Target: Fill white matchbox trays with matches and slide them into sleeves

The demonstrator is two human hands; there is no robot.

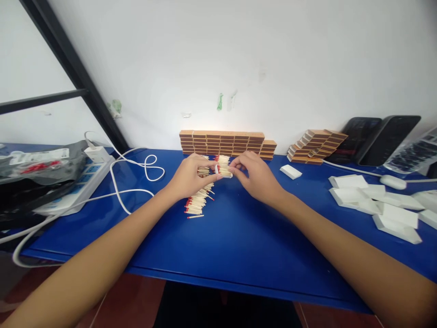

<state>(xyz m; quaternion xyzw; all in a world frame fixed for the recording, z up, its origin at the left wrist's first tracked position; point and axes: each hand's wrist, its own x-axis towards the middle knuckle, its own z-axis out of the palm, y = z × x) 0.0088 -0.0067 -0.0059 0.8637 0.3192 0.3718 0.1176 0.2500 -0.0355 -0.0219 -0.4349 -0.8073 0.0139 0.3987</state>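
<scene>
Between my two hands, just above the blue table, is a small white matchbox tray [216,169] filled with red-tipped matches [224,168]. My left hand [193,176] grips the tray's left end between thumb and fingers. At the opposite end, my right hand [254,175] has its thumb and fingers pinched on the plain ends of the matches; how much of the tray it also holds is hidden. A loose pile of matches [196,202] lies under and in front of my left hand, its red heads mostly toward the left. One single match [195,217] lies at its near edge.
Stacked brown matchbox sleeves [221,141] line the wall, with a slanted stack [316,146] farther right. One white tray [291,171] lies near it; several more white trays [372,196] are heaped at right. Phones [387,139], white cables [114,177] and a power strip [80,184] flank the table.
</scene>
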